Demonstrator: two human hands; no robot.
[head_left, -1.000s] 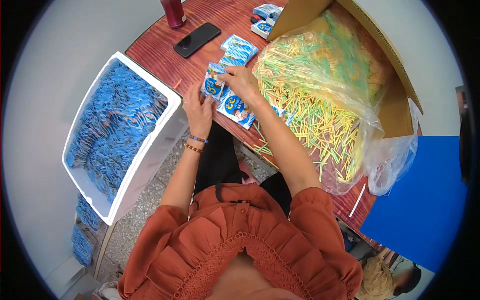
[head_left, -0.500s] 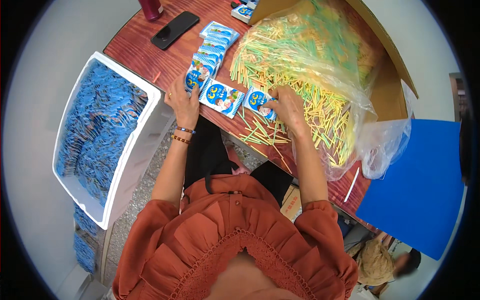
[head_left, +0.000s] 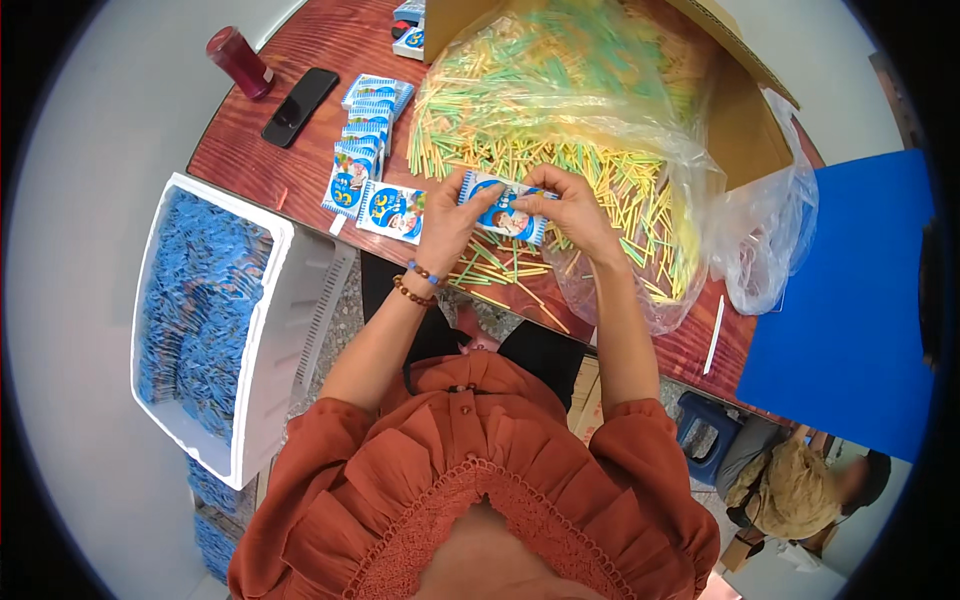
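Observation:
Both my hands hold one small blue-and-white packet (head_left: 503, 216) over the near edge of the table. My left hand (head_left: 452, 222) pinches its left part, with a beaded bracelet at the wrist. At the packet's right part, my right hand (head_left: 572, 208) has thumb and fingers closed on it. Just left of my left hand another blue-and-white packet (head_left: 392, 212) lies flat, partly covered by that hand. Beyond it an overlapping row of like packets (head_left: 366, 132) runs away from me. Yellow and green thin sticks (head_left: 540, 150) are heaped right behind my hands, some scattered near the edge.
A white foam box (head_left: 262, 330) full of blue packets stands at the left. On the table are a black phone (head_left: 300, 107), a dark red bottle (head_left: 240, 62) and a clear plastic bag (head_left: 690, 170) in a cardboard box (head_left: 745, 135). A blue panel (head_left: 850, 310) is at right; another person (head_left: 790, 490) sits lower right.
My left hand has moved right, from the row of packets to the packet in my right hand, and now grips it too. The whole view has shifted somewhat.

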